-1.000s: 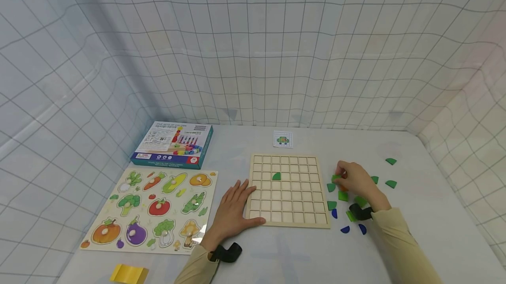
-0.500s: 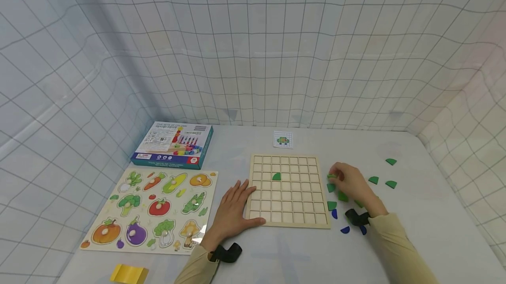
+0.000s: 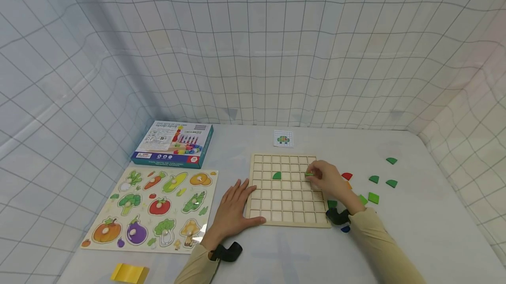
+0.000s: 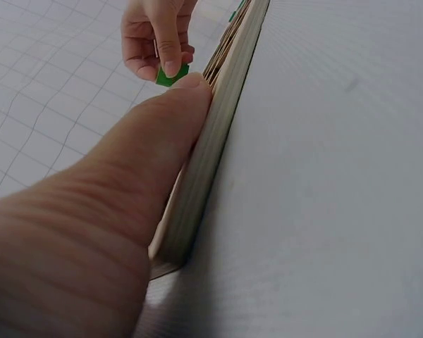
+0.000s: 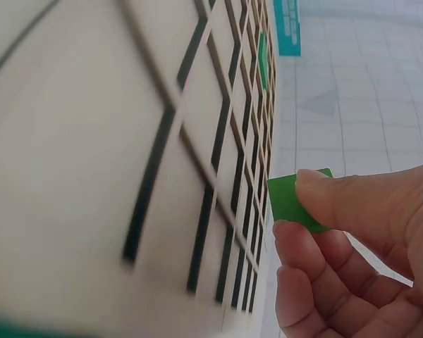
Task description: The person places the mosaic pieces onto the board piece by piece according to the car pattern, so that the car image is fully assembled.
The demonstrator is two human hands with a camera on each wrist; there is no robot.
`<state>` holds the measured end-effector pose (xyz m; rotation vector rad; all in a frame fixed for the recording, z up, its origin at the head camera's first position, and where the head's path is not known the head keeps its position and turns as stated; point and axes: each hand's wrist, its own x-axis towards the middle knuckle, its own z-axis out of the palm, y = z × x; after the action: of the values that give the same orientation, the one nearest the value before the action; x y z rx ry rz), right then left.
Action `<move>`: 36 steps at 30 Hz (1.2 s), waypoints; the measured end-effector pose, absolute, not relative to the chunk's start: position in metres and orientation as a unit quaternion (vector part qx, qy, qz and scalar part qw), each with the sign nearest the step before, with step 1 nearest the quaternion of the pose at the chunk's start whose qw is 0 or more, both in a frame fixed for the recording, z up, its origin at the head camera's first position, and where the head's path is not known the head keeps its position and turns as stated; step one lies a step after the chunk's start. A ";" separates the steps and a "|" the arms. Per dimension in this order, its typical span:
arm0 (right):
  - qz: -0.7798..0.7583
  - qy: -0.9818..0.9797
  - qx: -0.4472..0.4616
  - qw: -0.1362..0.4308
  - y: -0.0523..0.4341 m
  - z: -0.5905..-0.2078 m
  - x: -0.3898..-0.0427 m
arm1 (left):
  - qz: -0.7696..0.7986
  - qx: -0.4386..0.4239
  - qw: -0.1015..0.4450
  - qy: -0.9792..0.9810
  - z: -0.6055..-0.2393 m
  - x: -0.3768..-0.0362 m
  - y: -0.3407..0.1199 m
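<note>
Between thumb and fingertips, my right hand pinches a small green square tile, over the right side of the wooden grid board. In the right wrist view the tile is raised just off the board's ribs. A green quarter-circle piece sits in a cell left of the board's middle, in the third row from the back. My left hand rests with spread fingers on the board's left edge, thumb at the front left corner. The left wrist view shows that thumb against the frame.
Right of the board lie a red piece, green squares, green quarter-circles and a blue piece. Behind it is a turtle pattern card. Leftward are a vegetable puzzle, a box and a yellow block.
My right hand has moved left from the loose pieces to over the board, carrying the green tile. A red piece now shows where the hand was. The left hand stays put.
</note>
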<state>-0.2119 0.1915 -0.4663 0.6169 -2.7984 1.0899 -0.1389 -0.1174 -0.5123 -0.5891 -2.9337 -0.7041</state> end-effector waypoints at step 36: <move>0.342 -0.921 0.188 -0.011 0.138 -0.475 -0.229 | -0.229 -0.192 0.036 -0.953 -0.512 -0.139 -0.117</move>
<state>-0.2294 0.1380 -0.4745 0.5958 -2.9129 1.0811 -0.1387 -0.1174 -0.5125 -0.5902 -2.9279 -0.7047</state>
